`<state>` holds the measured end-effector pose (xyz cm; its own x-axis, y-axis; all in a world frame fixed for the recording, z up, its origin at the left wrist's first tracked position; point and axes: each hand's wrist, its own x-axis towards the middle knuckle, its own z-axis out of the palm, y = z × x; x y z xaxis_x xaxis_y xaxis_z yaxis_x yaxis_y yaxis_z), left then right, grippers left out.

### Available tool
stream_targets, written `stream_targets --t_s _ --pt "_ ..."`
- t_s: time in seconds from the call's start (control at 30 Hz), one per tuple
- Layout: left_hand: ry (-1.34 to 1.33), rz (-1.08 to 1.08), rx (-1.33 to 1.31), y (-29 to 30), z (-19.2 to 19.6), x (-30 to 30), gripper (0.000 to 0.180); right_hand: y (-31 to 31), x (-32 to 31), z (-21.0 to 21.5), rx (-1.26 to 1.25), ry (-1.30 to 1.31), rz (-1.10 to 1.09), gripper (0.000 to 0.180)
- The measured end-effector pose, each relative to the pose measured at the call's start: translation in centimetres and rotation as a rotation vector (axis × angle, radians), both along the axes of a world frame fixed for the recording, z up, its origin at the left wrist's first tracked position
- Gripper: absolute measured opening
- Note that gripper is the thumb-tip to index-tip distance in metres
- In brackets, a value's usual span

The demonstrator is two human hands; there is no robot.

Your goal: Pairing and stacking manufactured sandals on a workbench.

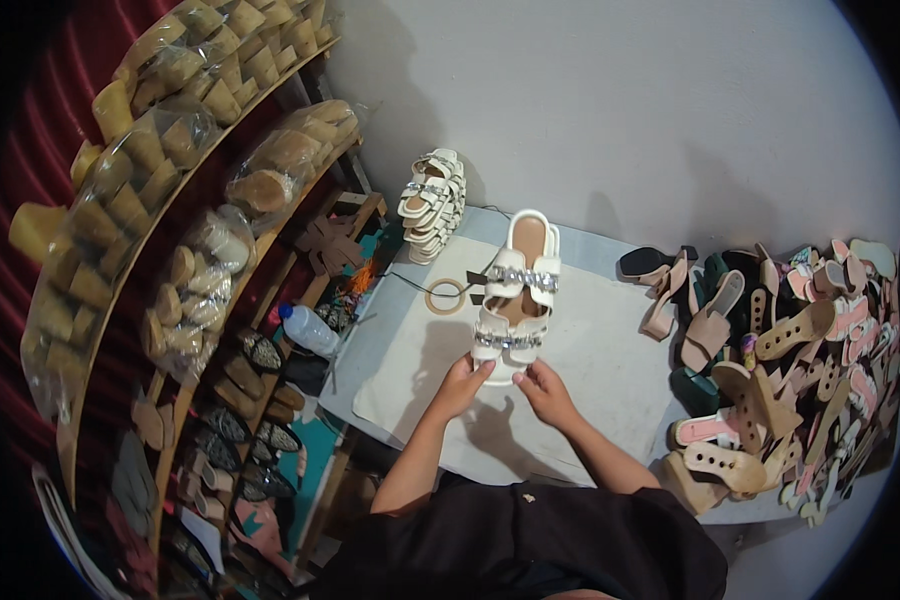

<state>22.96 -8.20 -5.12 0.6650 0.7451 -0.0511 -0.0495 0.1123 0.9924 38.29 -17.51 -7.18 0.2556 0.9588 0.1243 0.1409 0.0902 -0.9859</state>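
Evidently both hands are occupied: the left hand and the right hand each grip the near end of the white sandals, thumbs on top, one hand to each side. The grip at that end probably keeps the jewelled straps uncovered and the load even. They are held over the middle of the worktop, nearer its left edge than the heap at its right (whether they touch the surface, I cannot tell). Beneath lies a pale sheet, perhaps there to protect the uppers from scuffs. At the far left corner stands a stack of similar sandals, likely piled up to save room. Just inside the left edge a tape roll lies flat, presumably so that it cannot roll off. Along the right edge, mixed footwear and soles crowd together, seemingly pushed aside so that the middle remains workable.
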Motion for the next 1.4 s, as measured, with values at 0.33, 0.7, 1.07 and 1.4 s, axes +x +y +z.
stream_targets --t_s 0.33,0.7,1.07,1.4 --pt "0.308 0.336 0.785 21.9 4.0 -1.6 0.032 22.4 -4.2 5.7 -0.07 -0.441 -0.324 0.026" --pt "0.399 0.458 0.825 36.7 3.4 2.4 0.039 37.7 -3.5 4.8 -0.13 -0.457 -0.56 0.029" --pt "0.228 0.478 0.656 37.8 -2.6 3.8 0.066 38.0 -3.4 2.4 -0.355 -0.542 -0.576 0.038" --pt "0.211 0.477 0.662 36.6 -1.7 1.8 0.065 36.3 -4.6 2.0 -0.204 -0.496 -0.685 0.051"
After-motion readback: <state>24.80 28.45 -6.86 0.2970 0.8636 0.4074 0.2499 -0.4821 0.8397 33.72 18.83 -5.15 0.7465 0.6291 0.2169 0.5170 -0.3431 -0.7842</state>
